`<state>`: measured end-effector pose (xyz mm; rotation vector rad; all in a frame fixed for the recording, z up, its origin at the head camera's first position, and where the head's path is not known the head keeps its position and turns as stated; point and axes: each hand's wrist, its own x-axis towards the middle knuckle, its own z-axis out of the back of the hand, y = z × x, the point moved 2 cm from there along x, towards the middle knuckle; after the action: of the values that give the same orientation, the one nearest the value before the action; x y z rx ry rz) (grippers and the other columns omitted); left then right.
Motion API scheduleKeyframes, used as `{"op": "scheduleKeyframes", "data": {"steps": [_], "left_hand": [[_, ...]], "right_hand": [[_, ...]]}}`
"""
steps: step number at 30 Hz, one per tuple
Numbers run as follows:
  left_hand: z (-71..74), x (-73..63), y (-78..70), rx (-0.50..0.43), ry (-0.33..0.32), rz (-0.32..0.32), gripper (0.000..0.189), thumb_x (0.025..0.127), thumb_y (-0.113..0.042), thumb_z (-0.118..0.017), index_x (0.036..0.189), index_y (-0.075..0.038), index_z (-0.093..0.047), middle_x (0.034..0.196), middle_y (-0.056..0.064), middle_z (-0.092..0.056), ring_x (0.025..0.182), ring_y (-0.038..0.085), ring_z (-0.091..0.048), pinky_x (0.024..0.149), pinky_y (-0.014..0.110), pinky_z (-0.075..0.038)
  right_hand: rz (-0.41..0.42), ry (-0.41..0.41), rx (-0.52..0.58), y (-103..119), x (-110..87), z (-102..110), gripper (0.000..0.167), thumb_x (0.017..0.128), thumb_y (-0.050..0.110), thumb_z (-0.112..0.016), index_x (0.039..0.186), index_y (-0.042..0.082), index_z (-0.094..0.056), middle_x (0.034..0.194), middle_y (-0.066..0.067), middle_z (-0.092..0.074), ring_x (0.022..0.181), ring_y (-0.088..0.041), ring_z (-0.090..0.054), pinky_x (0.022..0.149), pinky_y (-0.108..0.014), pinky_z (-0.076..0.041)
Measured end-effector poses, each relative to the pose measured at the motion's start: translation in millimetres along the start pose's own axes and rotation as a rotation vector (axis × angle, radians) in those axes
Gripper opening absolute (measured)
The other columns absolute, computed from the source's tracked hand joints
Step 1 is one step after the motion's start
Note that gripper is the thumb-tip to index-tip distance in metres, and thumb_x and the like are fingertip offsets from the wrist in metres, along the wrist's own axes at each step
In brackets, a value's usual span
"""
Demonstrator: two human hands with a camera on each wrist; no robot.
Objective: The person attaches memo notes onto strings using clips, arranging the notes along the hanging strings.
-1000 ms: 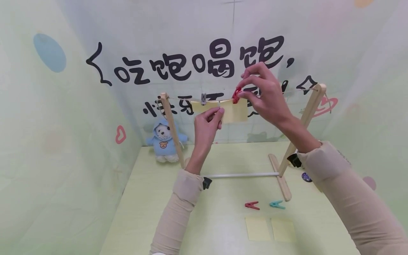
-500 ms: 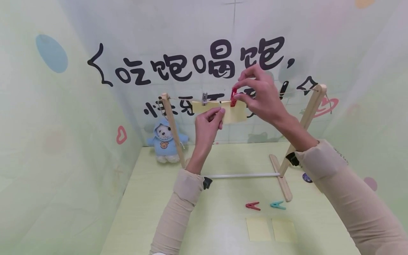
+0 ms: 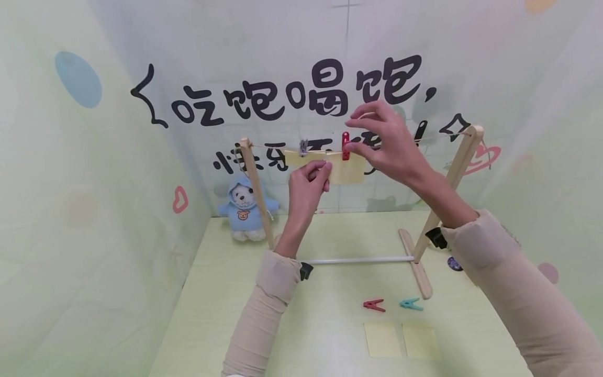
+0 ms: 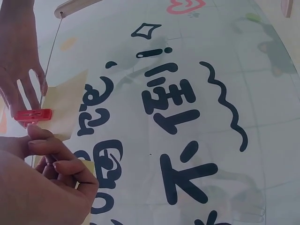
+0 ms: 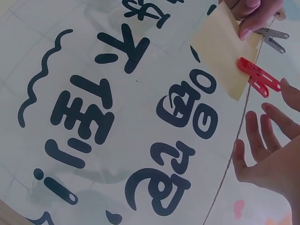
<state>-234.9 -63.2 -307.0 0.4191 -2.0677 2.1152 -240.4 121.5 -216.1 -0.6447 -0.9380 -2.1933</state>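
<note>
A yellow paper sheet (image 3: 350, 172) hangs at a thin string (image 5: 219, 187), its left corner pinched by my left hand (image 3: 305, 188) between thumb and fingers. A red clothespin (image 3: 346, 141) grips the sheet's top edge at the string. My right hand (image 3: 395, 144) has its fingers spread apart beside this clothespin; in the right wrist view only the thumb (image 5: 290, 96) is right at the clothespin's handle end. Left of it, a grey clothespin (image 3: 303, 147) holds another yellow sheet (image 3: 293, 158), partly hidden behind my left hand.
Wooden posts (image 3: 464, 162) carry the string, with a white rod (image 3: 358, 259) between them low down. In front lie a red clothespin (image 3: 374, 305), a teal clothespin (image 3: 412, 303) and two yellow sheets (image 3: 382, 340). A plush toy in blue (image 3: 242, 217) sits behind the left post (image 3: 256, 191).
The red clothespin has shifted slightly left and turned upright on the sheet's edge. My right fingers have spread off it. The left hand keeps its pinch in place.
</note>
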Motion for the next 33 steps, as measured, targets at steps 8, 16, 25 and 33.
{"op": "scheduleKeyframes", "data": {"steps": [8,16,25,33], "left_hand": [[-4.3,-2.3,5.3,0.000,0.013,0.031,0.022,0.108,-0.014,-0.071,0.115,0.006,-0.079,0.062,-0.006,-0.058,0.057,0.006,-0.053,0.055,0.019,-0.034],[-6.2,-5.5,12.7,0.038,0.019,0.042,0.024,0.109,-0.017,-0.071,0.115,0.005,-0.079,0.061,-0.007,-0.058,0.056,0.007,-0.050,0.055,0.020,-0.031],[-7.4,-8.8,21.8,0.109,0.018,0.051,0.026,0.108,-0.018,-0.071,0.118,0.005,-0.077,0.060,-0.008,-0.058,0.053,0.007,-0.046,0.054,0.022,-0.031],[-5.0,-15.3,41.8,0.175,0.103,0.054,0.024,0.110,-0.018,-0.069,0.121,0.001,-0.077,0.065,-0.007,-0.061,0.057,0.008,-0.051,0.054,0.021,-0.039]], "right_hand": [[0.027,-0.140,-0.006,0.1,-28.3,21.4,0.034,0.096,-0.002,-0.082,0.129,-0.007,-0.075,0.134,-0.024,-0.064,0.131,-0.037,-0.060,0.115,-0.036,-0.042],[0.018,-0.226,-0.019,1.3,-70.7,45.2,0.034,0.093,-0.010,-0.080,0.126,-0.009,-0.075,0.132,-0.028,-0.066,0.133,-0.009,-0.055,0.116,-0.021,-0.037],[-0.037,-0.277,0.010,-0.7,-127.4,58.5,0.034,0.092,-0.009,-0.081,0.125,-0.004,-0.078,0.131,0.022,-0.064,0.131,0.000,-0.058,0.116,-0.020,-0.039],[-0.054,-0.210,-0.005,-13.1,-181.1,54.6,0.032,0.103,0.018,-0.080,0.127,-0.003,-0.076,0.133,0.018,-0.063,0.130,0.004,-0.057,0.110,-0.010,-0.041]]}}
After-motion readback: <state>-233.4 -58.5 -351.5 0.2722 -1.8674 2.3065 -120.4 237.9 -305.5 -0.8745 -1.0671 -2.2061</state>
